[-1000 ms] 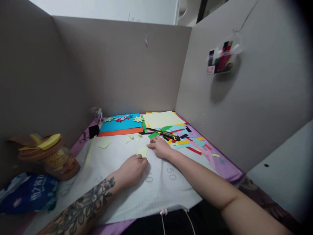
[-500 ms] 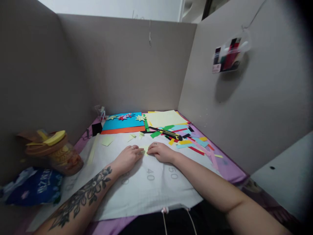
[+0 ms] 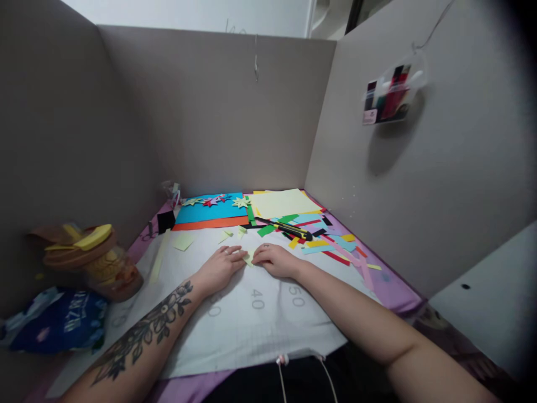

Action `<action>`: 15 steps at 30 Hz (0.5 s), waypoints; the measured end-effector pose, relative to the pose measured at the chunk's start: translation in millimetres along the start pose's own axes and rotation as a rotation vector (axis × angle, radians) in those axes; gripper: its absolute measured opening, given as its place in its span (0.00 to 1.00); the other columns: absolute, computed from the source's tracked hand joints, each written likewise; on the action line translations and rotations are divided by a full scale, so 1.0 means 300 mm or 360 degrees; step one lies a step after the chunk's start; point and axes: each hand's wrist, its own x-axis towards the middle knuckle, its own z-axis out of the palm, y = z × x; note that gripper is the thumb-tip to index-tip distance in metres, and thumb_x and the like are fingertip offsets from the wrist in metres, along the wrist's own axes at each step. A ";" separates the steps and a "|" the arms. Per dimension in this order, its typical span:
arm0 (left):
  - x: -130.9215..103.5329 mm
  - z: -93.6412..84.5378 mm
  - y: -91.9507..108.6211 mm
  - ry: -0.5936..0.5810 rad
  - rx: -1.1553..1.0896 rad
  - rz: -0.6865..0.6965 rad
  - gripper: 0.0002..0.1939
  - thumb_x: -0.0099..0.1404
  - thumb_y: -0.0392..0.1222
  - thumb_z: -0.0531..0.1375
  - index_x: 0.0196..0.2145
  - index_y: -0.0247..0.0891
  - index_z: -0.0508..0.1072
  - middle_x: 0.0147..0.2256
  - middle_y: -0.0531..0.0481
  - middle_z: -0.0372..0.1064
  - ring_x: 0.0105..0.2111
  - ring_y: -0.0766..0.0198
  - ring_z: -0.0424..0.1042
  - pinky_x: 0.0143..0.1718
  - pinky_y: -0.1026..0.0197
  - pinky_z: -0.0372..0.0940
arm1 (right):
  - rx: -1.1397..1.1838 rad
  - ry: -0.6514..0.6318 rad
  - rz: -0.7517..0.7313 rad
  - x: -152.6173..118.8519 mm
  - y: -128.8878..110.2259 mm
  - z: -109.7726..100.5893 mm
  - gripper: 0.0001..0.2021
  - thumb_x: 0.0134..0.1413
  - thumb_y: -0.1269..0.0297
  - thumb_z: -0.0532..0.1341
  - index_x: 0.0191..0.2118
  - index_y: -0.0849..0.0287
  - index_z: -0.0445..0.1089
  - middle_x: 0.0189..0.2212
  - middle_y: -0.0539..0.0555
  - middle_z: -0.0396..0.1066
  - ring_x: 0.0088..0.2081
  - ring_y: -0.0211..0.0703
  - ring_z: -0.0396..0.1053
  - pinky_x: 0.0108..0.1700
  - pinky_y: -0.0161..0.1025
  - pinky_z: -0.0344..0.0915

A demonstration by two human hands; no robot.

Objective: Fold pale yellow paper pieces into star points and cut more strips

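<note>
My left hand point(image 3: 221, 267) and my right hand point(image 3: 274, 260) rest close together on a white gridded cutting mat point(image 3: 251, 313). Between their fingertips lies a small pale yellow paper piece point(image 3: 249, 257), pinched from both sides and partly hidden by the fingers. A yellow and black utility knife point(image 3: 287, 228) lies just beyond my right hand among coloured paper strips point(image 3: 331, 246). Further back, a blue sheet point(image 3: 212, 211) carries several folded paper stars point(image 3: 239, 202), with a pale yellow sheet point(image 3: 285, 202) beside it.
Grey partition walls enclose the desk on three sides. A brown jar with a yellow lid point(image 3: 90, 260) and a blue bag point(image 3: 59, 324) sit at the left. Small yellow scraps point(image 3: 183, 242) lie on the mat. A clear pouch of coloured items point(image 3: 392, 92) hangs on the right wall.
My right hand drew back from near the knife and my left hand moved forward, so both now meet on the small yellow paper. Since half a second ago, hardly any motion.
</note>
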 end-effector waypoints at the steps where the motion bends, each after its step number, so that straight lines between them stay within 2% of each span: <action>1: 0.001 -0.002 0.000 0.0009 -0.0022 0.0038 0.16 0.67 0.34 0.50 0.47 0.44 0.72 0.50 0.49 0.68 0.54 0.55 0.61 0.54 0.49 0.53 | 0.0012 0.0000 -0.0014 0.000 -0.002 0.000 0.17 0.47 0.80 0.54 0.39 0.59 0.75 0.38 0.55 0.73 0.41 0.42 0.69 0.46 0.41 0.66; 3: 0.003 -0.004 0.001 0.0032 -0.0105 0.0098 0.15 0.67 0.33 0.49 0.45 0.44 0.73 0.46 0.50 0.72 0.51 0.58 0.64 0.55 0.49 0.50 | 0.0051 -0.0013 -0.0046 0.001 -0.005 0.002 0.17 0.47 0.80 0.54 0.39 0.58 0.75 0.38 0.55 0.74 0.42 0.42 0.69 0.47 0.41 0.66; 5: 0.008 0.003 0.001 0.0067 -0.0236 0.0091 0.14 0.66 0.32 0.50 0.42 0.43 0.74 0.42 0.50 0.73 0.45 0.61 0.68 0.53 0.54 0.53 | 0.0102 -0.0031 -0.0070 0.001 -0.009 0.004 0.17 0.47 0.80 0.54 0.39 0.58 0.75 0.38 0.55 0.74 0.42 0.41 0.69 0.48 0.40 0.66; 8: 0.021 0.030 -0.003 0.0116 -0.0489 -0.0123 0.10 0.64 0.35 0.53 0.37 0.40 0.74 0.36 0.50 0.74 0.36 0.64 0.70 0.42 0.62 0.61 | 0.0147 -0.0044 -0.0088 -0.002 -0.008 0.005 0.17 0.47 0.80 0.55 0.38 0.59 0.75 0.38 0.56 0.74 0.43 0.41 0.69 0.48 0.40 0.66; 10: 0.029 0.045 -0.008 0.0126 -0.0657 -0.0274 0.07 0.62 0.37 0.55 0.36 0.40 0.73 0.34 0.51 0.73 0.34 0.65 0.70 0.37 0.64 0.62 | 0.0161 -0.0056 -0.0099 -0.006 -0.005 0.003 0.16 0.48 0.79 0.55 0.38 0.58 0.75 0.39 0.56 0.74 0.43 0.41 0.69 0.49 0.41 0.66; 12: 0.034 0.051 -0.015 0.0116 -0.0784 -0.0263 0.07 0.62 0.38 0.56 0.36 0.40 0.73 0.34 0.52 0.73 0.35 0.65 0.69 0.38 0.65 0.62 | 0.0168 -0.0074 -0.0108 -0.010 -0.005 -0.002 0.14 0.50 0.77 0.55 0.38 0.57 0.75 0.40 0.56 0.74 0.44 0.41 0.69 0.49 0.41 0.66; 15: 0.037 0.044 -0.027 0.0126 -0.0851 -0.0109 0.07 0.63 0.38 0.56 0.33 0.40 0.75 0.34 0.51 0.74 0.37 0.64 0.69 0.43 0.63 0.61 | 0.0144 -0.0093 -0.0137 -0.016 -0.014 -0.007 0.13 0.53 0.74 0.55 0.39 0.57 0.75 0.40 0.56 0.74 0.44 0.42 0.69 0.50 0.43 0.65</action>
